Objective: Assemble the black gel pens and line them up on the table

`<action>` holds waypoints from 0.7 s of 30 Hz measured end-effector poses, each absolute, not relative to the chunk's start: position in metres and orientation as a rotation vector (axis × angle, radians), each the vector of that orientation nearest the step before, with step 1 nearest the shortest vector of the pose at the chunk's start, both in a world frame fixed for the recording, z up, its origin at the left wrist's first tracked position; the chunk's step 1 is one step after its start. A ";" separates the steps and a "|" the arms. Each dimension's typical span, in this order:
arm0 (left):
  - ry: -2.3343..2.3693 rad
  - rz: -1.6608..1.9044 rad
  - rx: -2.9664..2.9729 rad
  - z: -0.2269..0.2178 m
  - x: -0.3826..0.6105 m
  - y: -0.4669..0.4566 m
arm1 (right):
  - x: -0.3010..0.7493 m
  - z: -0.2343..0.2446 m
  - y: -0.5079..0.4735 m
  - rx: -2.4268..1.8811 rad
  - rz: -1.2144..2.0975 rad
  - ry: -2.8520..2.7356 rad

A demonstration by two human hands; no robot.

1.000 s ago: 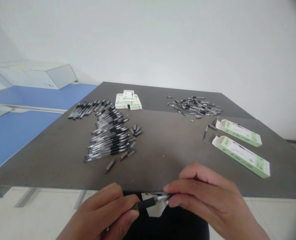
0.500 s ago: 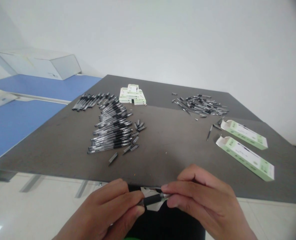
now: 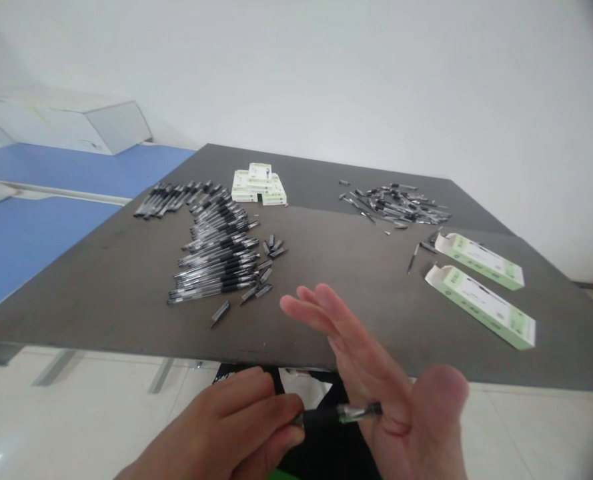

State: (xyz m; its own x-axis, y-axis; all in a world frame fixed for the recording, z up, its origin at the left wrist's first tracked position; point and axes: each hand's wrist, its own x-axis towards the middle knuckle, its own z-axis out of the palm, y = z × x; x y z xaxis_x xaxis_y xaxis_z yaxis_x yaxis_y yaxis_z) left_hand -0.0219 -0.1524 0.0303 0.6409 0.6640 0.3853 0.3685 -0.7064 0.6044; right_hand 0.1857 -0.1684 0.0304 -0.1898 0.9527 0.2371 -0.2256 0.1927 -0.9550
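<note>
Left hand (image 3: 231, 427) clenched around the black grip of a gel pen (image 3: 333, 415), the pen just below the near table edge, its far end at the palm of the open right hand (image 3: 396, 393), nothing grasped there. Assembled pens (image 3: 211, 260), loose pen parts (image 3: 396, 207) and pale green cartons (image 3: 479, 307) in separate groups on the dark tabletop (image 3: 326, 320), apparently to keep each kind apart.

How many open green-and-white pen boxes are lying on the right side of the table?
2. The farther box and the nearer box lie side by side, slanted the same way, on the dark tabletop. Neither looks hidden.
</note>
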 end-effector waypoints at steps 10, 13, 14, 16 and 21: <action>0.777 0.749 2.310 0.027 -0.025 -0.154 | 0.179 0.023 -0.172 -0.755 1.367 -1.308; 0.790 0.704 2.303 0.026 -0.026 -0.156 | 0.180 0.024 -0.170 -0.734 1.365 -1.205; 0.799 0.704 2.295 0.025 -0.029 -0.157 | 0.182 0.023 -0.168 -0.735 1.316 -1.169; 0.863 0.751 2.262 0.018 -0.041 -0.155 | 0.190 0.017 -0.162 -0.761 1.143 -1.096; 1.206 0.889 2.240 -0.002 -0.105 -0.145 | 0.216 -0.013 -0.151 -1.016 0.694 -1.021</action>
